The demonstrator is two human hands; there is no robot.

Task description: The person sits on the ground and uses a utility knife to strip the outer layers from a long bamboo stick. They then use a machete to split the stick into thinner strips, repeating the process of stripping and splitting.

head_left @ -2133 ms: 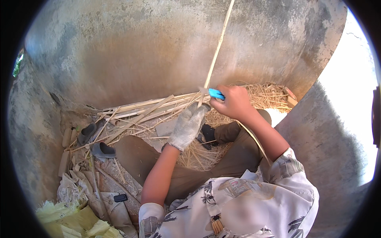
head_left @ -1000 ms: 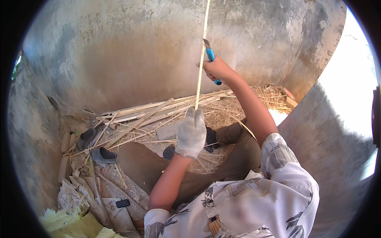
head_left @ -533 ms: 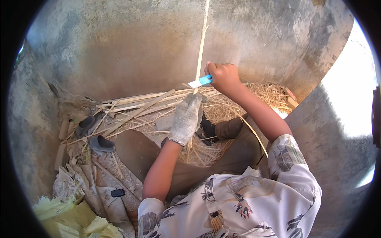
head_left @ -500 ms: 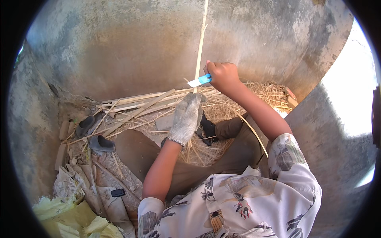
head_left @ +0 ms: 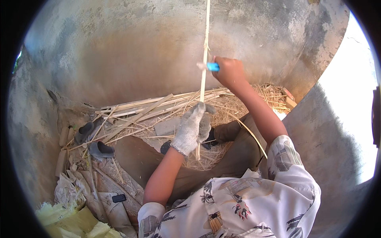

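My left hand, in a grey knit glove, is closed around the lower part of a long pale bamboo strip. The strip stands nearly upright in the view and runs out past the top edge; its lower end shows below the glove. Bare, my right hand grips the blue handle of a utility knife. The knife's blade, smeared by motion, lies across the strip above the glove. A thin shaving curls off the strip a little higher up.
Cut bamboo strips lie along the curved concrete wall. Shavings heap up at the right. Dark slippers, a small black object and yellowish sacking are at the left. A thin strip arcs over my right leg.
My right hand and the knife have moved up and slightly right along the strip. My gloved left hand has shifted a little right and down, still holding it.
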